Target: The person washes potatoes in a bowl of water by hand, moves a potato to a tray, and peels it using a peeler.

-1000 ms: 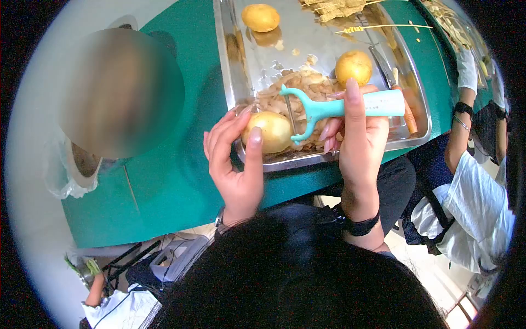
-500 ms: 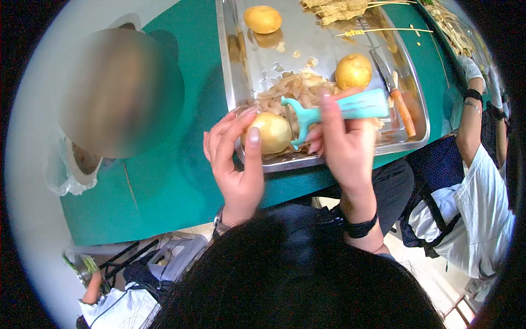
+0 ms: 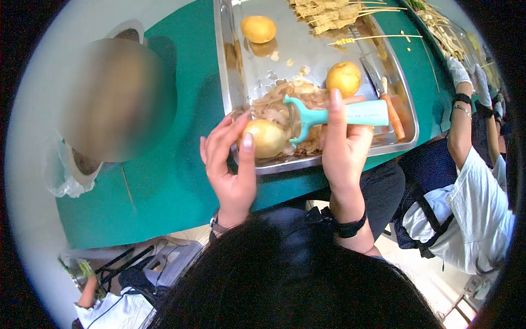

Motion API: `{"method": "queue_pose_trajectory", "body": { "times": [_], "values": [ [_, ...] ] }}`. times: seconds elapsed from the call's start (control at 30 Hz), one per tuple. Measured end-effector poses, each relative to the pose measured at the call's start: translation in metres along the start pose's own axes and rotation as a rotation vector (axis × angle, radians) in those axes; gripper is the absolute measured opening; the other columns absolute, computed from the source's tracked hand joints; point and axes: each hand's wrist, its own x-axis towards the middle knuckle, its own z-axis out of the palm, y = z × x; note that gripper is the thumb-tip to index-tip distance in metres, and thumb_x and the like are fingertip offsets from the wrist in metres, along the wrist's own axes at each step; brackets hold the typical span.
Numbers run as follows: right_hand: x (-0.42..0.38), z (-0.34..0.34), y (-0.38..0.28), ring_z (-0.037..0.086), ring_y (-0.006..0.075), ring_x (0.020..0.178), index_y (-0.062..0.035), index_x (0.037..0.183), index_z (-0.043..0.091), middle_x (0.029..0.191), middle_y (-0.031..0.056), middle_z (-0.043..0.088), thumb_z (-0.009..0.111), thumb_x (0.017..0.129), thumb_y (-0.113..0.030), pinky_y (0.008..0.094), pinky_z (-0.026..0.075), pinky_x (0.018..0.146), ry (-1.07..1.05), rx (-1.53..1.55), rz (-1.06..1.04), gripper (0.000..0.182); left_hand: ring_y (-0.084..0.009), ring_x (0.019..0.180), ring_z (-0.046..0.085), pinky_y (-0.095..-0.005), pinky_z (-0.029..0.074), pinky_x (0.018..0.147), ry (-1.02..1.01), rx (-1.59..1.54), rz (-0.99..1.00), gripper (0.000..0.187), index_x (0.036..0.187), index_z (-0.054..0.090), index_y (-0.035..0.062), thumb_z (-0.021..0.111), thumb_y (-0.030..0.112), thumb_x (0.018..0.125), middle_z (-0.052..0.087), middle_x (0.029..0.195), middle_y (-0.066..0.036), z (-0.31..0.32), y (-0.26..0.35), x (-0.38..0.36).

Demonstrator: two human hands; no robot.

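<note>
A pale, peeled potato (image 3: 264,138) is held in my left hand (image 3: 233,172) over the near left corner of the metal tray (image 3: 329,157). My right hand (image 3: 345,145) grips a turquoise peeler (image 3: 350,114) by its handle, thumb along the top. The peeler's blade stands a little to the right of the potato, apart from it. Beneath both hands lies a heap of peelings (image 3: 279,98). One unpeeled potato (image 3: 343,78) rests just beyond my right hand, and another potato (image 3: 258,29) sits toward the tray's far left.
A knife with an orange handle (image 3: 393,116) lies along the tray's right side. Skewered food (image 3: 329,13) and a single skewer (image 3: 378,38) are at the far end. Co-workers' gloved hands (image 3: 459,71) are at the right. A plastic bag (image 3: 68,175) hangs at the table's left.
The peeler has come away from the potato slightly, and its handle has levelled out. My left hand still holds the potato. The whole view has shifted a little.
</note>
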Motion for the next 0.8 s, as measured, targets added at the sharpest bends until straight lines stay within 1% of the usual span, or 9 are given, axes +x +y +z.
{"method": "queue_pose_trajectory", "body": {
  "times": [0.07, 0.13, 0.2, 0.3, 0.37, 0.43, 0.53, 0.7, 0.8],
  "values": [
    [-0.001, -0.003, 0.004, 0.036, 0.0004, 0.039, -0.0080, 0.081, 0.050, 0.053, -0.0050, 0.043, 0.052, 0.095, -0.020, 0.0177, 0.027, 0.035, 0.052, 0.100, -0.051, 0.018, -0.0225, 0.118, 0.049, -0.0442, 0.014, 0.107, 0.000, -0.021, -0.018, 0.023, 0.107, 0.064, 0.0120, 0.058, 0.018, 0.086, 0.062, 0.112, -0.004, 0.000, 0.001, -0.002],
    [-0.004, -0.006, 0.000, 0.035, 0.0012, 0.037, -0.0087, 0.080, 0.051, 0.053, -0.0043, 0.044, 0.051, 0.095, -0.023, 0.0173, 0.026, 0.034, 0.054, 0.130, -0.052, 0.021, -0.0229, 0.120, 0.048, -0.0439, 0.013, 0.107, 0.002, -0.065, -0.021, 0.024, 0.108, 0.063, 0.0119, 0.058, 0.019, 0.086, 0.062, 0.114, -0.004, 0.002, 0.002, -0.004],
    [-0.006, -0.007, -0.004, 0.035, 0.0014, 0.037, -0.0086, 0.079, 0.052, 0.053, -0.0041, 0.044, 0.050, 0.096, -0.024, 0.0170, 0.026, 0.034, 0.025, 0.206, -0.014, 0.022, -0.0229, 0.121, 0.046, -0.0439, 0.012, 0.108, -0.013, -0.090, 0.005, 0.023, 0.108, 0.063, 0.0127, 0.058, 0.020, 0.087, 0.062, 0.115, -0.003, 0.003, -0.003, -0.005],
    [-0.002, -0.003, -0.005, 0.035, 0.0021, 0.036, -0.0078, 0.078, 0.053, 0.052, -0.0034, 0.045, 0.050, 0.095, -0.026, 0.0173, 0.027, 0.033, 0.075, 0.245, -0.015, 0.025, -0.0228, 0.123, 0.044, -0.0441, 0.012, 0.108, -0.041, -0.073, 0.059, 0.022, 0.107, 0.062, 0.0139, 0.057, 0.020, 0.087, 0.062, 0.115, -0.001, 0.000, -0.005, -0.002],
    [-0.002, -0.005, -0.007, 0.035, 0.0023, 0.036, -0.0073, 0.077, 0.054, 0.050, -0.0033, 0.045, 0.050, 0.095, -0.028, 0.0176, 0.027, 0.033, 0.061, 0.252, 0.063, 0.028, -0.0228, 0.125, 0.042, -0.0444, 0.011, 0.108, -0.049, -0.058, 0.086, 0.020, 0.107, 0.062, 0.0158, 0.057, 0.020, 0.088, 0.062, 0.115, 0.001, 0.000, -0.004, -0.002],
    [-0.001, -0.003, -0.010, 0.035, 0.0030, 0.035, -0.0066, 0.074, 0.054, 0.047, -0.0032, 0.044, 0.050, 0.095, -0.032, 0.0184, 0.027, 0.032, 0.067, 0.256, 0.110, 0.033, -0.0228, 0.124, 0.043, -0.0444, 0.011, 0.108, -0.044, -0.045, 0.083, 0.020, 0.107, 0.062, 0.0162, 0.057, 0.021, 0.088, 0.063, 0.115, 0.001, -0.001, -0.001, -0.002],
    [-0.002, -0.003, -0.010, 0.035, 0.0035, 0.035, -0.0067, 0.072, 0.054, 0.047, -0.0031, 0.044, 0.050, 0.095, -0.033, 0.0190, 0.027, 0.032, 0.029, 0.254, 0.106, 0.035, -0.0231, 0.121, 0.045, -0.0450, 0.013, 0.107, -0.015, -0.041, 0.107, 0.019, 0.104, 0.063, 0.0167, 0.060, 0.023, 0.086, 0.063, 0.113, 0.001, 0.000, -0.004, -0.002],
    [-0.001, -0.005, -0.009, 0.038, 0.0050, 0.036, -0.0072, 0.073, 0.054, 0.047, -0.0025, 0.044, 0.051, 0.094, -0.034, 0.0194, 0.028, 0.033, -0.026, 0.286, 0.114, 0.034, -0.0232, 0.117, 0.050, -0.0457, 0.017, 0.105, 0.045, -0.044, 0.153, 0.021, 0.101, 0.063, 0.0160, 0.066, 0.024, 0.082, 0.062, 0.109, -0.001, 0.003, -0.005, -0.002],
    [0.002, -0.006, -0.006, 0.038, 0.0054, 0.036, -0.0072, 0.075, 0.054, 0.047, -0.0022, 0.044, 0.052, 0.094, -0.035, 0.0199, 0.029, 0.033, -0.055, 0.281, 0.126, 0.034, -0.0230, 0.116, 0.050, -0.0458, 0.019, 0.105, 0.058, -0.039, 0.141, 0.023, 0.102, 0.063, 0.0153, 0.067, 0.024, 0.081, 0.062, 0.109, -0.002, 0.003, -0.005, -0.004]
  ]
}}
